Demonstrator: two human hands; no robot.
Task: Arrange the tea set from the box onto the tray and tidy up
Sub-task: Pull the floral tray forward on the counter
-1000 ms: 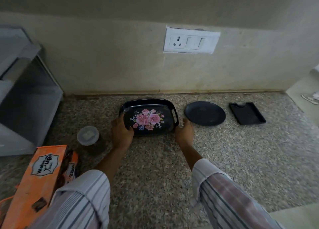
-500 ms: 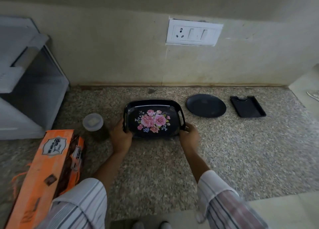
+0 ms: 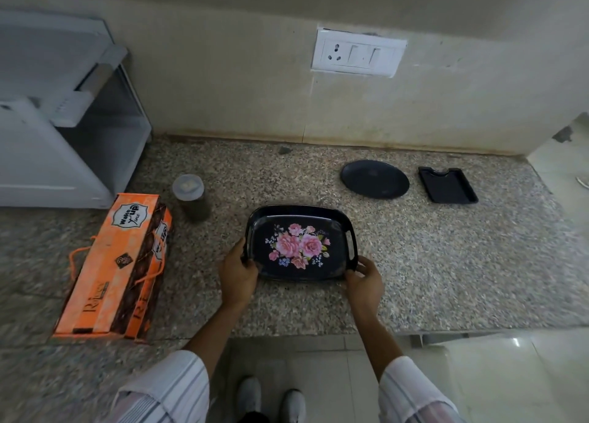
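Both hands, left hand (image 3: 238, 275) and right hand (image 3: 364, 279), gripping tray (image 3: 299, 242) near corners; could slide off near counter (image 3: 446, 263) edge if pulled further.

I have both arms stretched forward toward the tray (image 3: 299, 212). My left hand (image 3: 237, 274) curls its grip round the tray's near left corner, and my right hand (image 3: 365, 280) pinches its near right corner, thumb on the rim.

Head view, steeply down over counter (image 3: 446, 263)
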